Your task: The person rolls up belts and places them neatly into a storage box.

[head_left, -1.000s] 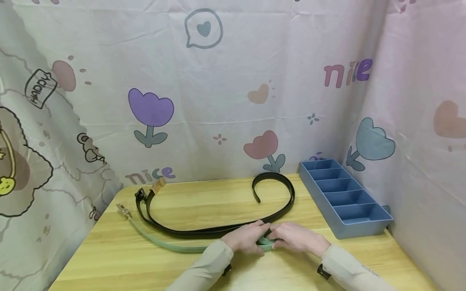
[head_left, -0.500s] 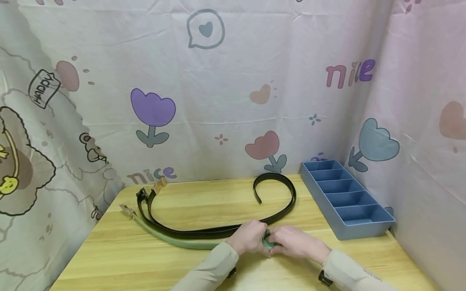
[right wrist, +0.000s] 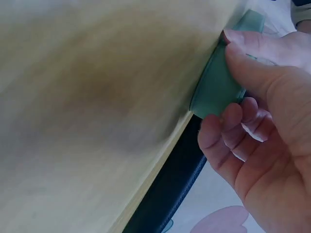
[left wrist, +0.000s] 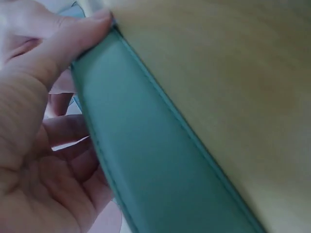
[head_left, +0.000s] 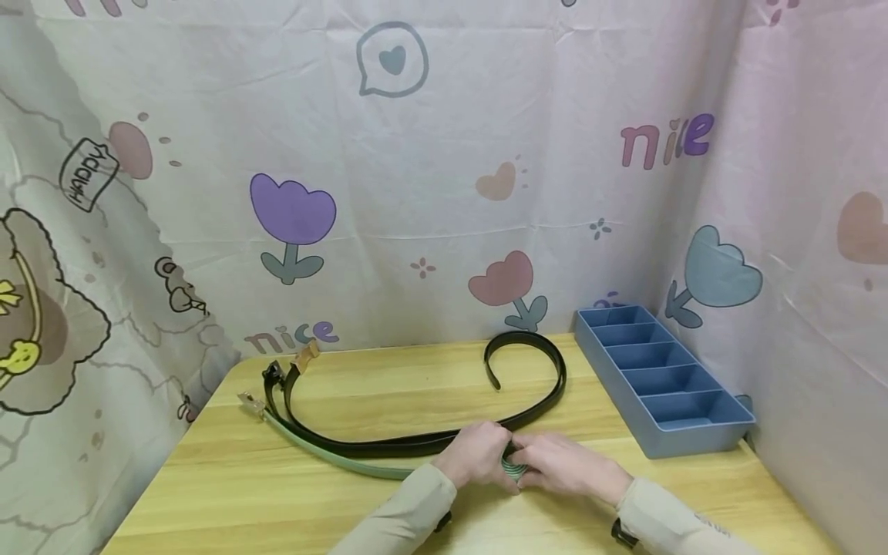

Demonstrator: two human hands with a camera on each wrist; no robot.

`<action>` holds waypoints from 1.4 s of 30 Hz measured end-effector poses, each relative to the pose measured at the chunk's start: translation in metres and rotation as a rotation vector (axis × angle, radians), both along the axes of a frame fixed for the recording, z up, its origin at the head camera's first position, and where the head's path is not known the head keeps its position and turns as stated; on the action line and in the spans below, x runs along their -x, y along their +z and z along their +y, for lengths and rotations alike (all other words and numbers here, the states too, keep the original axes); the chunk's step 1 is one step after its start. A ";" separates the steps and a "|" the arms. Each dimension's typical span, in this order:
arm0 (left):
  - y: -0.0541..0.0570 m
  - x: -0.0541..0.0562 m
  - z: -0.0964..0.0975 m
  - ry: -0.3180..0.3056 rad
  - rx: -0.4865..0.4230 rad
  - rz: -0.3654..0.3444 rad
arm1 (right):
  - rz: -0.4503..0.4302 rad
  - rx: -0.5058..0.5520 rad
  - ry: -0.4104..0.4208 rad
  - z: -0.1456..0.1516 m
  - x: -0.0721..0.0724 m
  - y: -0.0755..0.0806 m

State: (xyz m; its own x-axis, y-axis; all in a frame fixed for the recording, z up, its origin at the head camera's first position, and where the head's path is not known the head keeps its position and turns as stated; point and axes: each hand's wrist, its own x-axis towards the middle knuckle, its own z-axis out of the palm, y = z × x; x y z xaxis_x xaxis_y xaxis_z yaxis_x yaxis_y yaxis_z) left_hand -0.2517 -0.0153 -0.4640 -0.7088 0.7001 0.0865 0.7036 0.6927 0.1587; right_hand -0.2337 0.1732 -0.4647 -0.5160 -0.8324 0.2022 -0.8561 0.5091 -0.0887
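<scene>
A green leather belt [head_left: 375, 469] lies across the front of the table, its metal buckle [head_left: 251, 405] at the left end. Its right end is wound into a tight coil [head_left: 513, 469] between both hands. My left hand [head_left: 479, 455] grips the belt beside the coil; in the left wrist view the thumb lies over the strap [left wrist: 131, 126], with curled fingers behind. From the other side my right hand [head_left: 563, 465] pinches the coil, thumb on its outer turn [right wrist: 216, 90] in the right wrist view. The hands partly hide the coil.
Just behind the green belt lie long black belts [head_left: 388, 447], with a gold-coloured buckle [head_left: 305, 356] and a dark buckle [head_left: 274, 374] at the left, and a tip curling round at the right. A blue five-slot organizer box, its divided tray [head_left: 617, 401] visible, stands at the right.
The green belt's buckle end has slid a little to the right, closer to the black belts. My left hand has shifted slightly right, nearer my right hand; both still hold the coil.
</scene>
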 end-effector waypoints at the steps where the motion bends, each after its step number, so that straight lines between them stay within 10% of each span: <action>1: 0.000 0.000 0.000 -0.003 -0.003 -0.011 | 0.005 0.003 0.002 0.000 0.000 0.000; 7: 0.006 0.005 -0.010 -0.037 -0.004 -0.207 | -0.021 -0.051 0.040 0.002 0.005 0.006; 16: -0.001 0.002 -0.007 -0.050 -0.036 -0.013 | -0.033 -0.022 0.000 0.001 0.003 0.001; 24: 0.001 0.002 -0.010 -0.024 0.005 -0.179 | -0.088 -0.049 -0.015 0.003 0.005 0.005; 32: -0.002 0.000 -0.007 -0.018 -0.005 0.017 | -0.066 -0.016 -0.046 -0.001 0.001 0.004; 42: -0.002 0.005 -0.013 -0.045 -0.025 -0.167 | -0.097 -0.085 -0.017 0.001 0.003 0.010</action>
